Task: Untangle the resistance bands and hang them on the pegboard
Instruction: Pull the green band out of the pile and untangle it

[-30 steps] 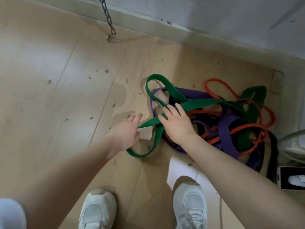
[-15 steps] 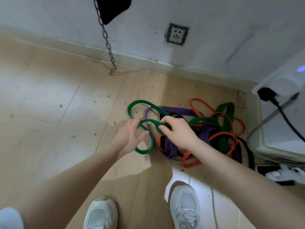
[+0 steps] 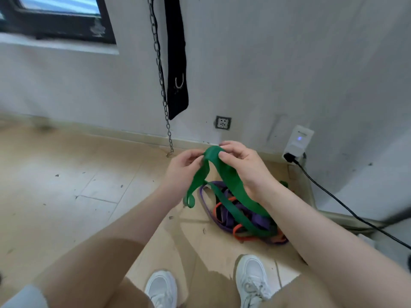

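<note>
Head view: bare floor (image 3: 66, 185) spreads across the left of the frame; the wall (image 3: 289, 63) and a black cable (image 3: 333, 196) close the right. Since half a second ago both hands have risen from the floor. Left hand (image 3: 181, 172) and right hand (image 3: 246, 167) pinch the green band (image 3: 229, 181) at centre frame, its folded top between their fingertips, tails trailing into the band pile (image 3: 240, 221) at lower right.
</note>
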Demonstrator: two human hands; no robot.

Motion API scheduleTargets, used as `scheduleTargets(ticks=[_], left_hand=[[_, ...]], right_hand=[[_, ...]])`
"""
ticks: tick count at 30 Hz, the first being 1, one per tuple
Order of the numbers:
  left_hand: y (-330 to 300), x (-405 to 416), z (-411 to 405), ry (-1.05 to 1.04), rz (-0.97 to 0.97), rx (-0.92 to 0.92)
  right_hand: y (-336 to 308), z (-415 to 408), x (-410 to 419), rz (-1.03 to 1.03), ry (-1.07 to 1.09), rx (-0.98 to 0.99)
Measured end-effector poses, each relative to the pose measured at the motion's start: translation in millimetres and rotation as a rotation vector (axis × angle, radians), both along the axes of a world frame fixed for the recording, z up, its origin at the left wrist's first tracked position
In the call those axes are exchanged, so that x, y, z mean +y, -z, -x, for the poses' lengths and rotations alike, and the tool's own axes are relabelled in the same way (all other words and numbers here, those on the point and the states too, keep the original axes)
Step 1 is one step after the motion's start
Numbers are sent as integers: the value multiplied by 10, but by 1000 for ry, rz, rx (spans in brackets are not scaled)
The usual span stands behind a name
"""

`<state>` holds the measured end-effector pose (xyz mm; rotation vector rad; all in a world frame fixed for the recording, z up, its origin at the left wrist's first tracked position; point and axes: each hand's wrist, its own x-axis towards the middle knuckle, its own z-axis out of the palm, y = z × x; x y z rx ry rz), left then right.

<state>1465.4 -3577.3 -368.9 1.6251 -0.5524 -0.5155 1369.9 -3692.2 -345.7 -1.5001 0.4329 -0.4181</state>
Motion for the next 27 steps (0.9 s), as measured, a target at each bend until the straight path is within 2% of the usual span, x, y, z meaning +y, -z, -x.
scheduleTargets(ticks=[5, 9, 12, 16, 20, 23, 25, 27], left_hand=[[-552, 142, 280, -80, 329, 146], [-766, 213, 388, -81, 417, 198], [-607, 254, 446, -54, 394, 279], [-316, 215, 547, 22, 337, 417], [-197, 130, 567, 163, 218, 274], [-110, 55, 552, 46, 210, 235], [-112, 27, 485, -38, 235, 258], [-159, 6, 402, -66, 289, 337]], right_hand=[[-473, 65, 386, -271, -31, -212], [-739, 151, 470, -210, -19, -269], [-625, 182, 405, -167, 40, -162], [-248, 181, 382, -245, 149, -21], [-40, 165, 218, -484, 222, -29], [82, 128, 214, -544, 157, -8], [149, 130, 149, -490, 12, 2], [184, 166, 4, -214, -202, 92]])
